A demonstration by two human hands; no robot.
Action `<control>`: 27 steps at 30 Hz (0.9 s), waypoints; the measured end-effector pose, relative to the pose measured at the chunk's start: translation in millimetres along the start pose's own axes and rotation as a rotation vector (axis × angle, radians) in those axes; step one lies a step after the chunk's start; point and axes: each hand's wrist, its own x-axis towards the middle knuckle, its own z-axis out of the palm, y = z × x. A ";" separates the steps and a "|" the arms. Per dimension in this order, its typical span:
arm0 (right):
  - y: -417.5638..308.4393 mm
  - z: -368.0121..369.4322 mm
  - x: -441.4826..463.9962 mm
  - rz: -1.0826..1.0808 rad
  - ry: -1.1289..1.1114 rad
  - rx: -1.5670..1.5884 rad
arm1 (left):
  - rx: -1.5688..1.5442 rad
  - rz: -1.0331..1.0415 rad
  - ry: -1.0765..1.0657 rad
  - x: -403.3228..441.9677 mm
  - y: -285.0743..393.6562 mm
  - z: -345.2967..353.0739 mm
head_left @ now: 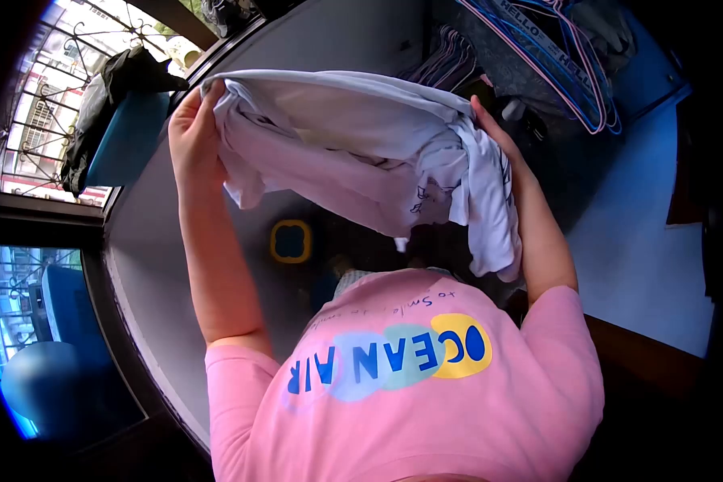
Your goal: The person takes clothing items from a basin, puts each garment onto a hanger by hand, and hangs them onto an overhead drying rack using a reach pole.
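A pale, whitish T-shirt point(329, 173) with some dark line print hangs stretched between my two hands in front of my chest. My left hand point(194, 132) grips its upper left edge, fingers curled and thumb pressed on the cloth. On the other side, my right hand point(496, 132) holds the bunched right end, its fingers partly hidden behind the cloth. The top edge is pulled nearly straight, while the lower part droops in loose folds. Below it is the pink shirt point(426, 402) I wear, printed OCEAN AIR.
Several striped hangers point(538, 48) marked HELLO hang at the upper right, with another bunch of hangers point(450, 56) beside them. A yellow-rimmed stool point(290, 241) stands low down. Barred windows point(44, 112) line the left, near a blue-green panel point(128, 136) with dark cloth.
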 end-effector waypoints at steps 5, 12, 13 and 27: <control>15.6 -28.2 -16.1 -0.091 0.123 -0.434 | 0.003 -0.049 -0.025 -7.0 19.3 18.3; 34.9 -70.4 -13.2 -0.439 0.411 -0.954 | -0.309 -0.231 -0.079 -3.4 52.2 53.8; 40.0 -70.0 -11.4 -0.518 0.546 -1.063 | -0.280 -0.188 -0.113 0.6 53.3 55.0; 199.3 47.3 29.2 -0.761 0.212 -1.636 | -0.342 0.244 -0.598 9.8 96.9 102.6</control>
